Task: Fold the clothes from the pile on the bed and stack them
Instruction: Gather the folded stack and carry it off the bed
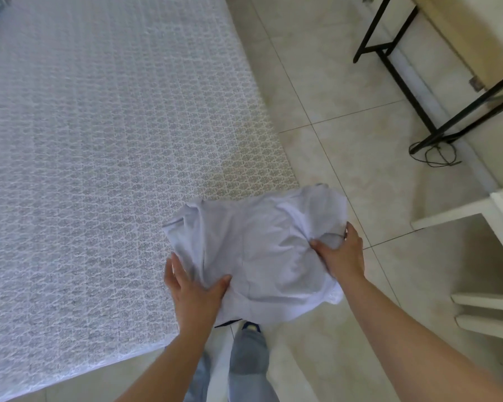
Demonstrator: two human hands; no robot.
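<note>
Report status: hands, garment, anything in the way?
Left hand and right hand both grip pale garment, held at bed corner. Nothing in the way.

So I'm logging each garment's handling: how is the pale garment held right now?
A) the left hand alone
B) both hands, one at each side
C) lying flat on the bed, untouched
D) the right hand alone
B: the left hand and the right hand each grip a side of the pale garment, holding it up off the bed.
</note>
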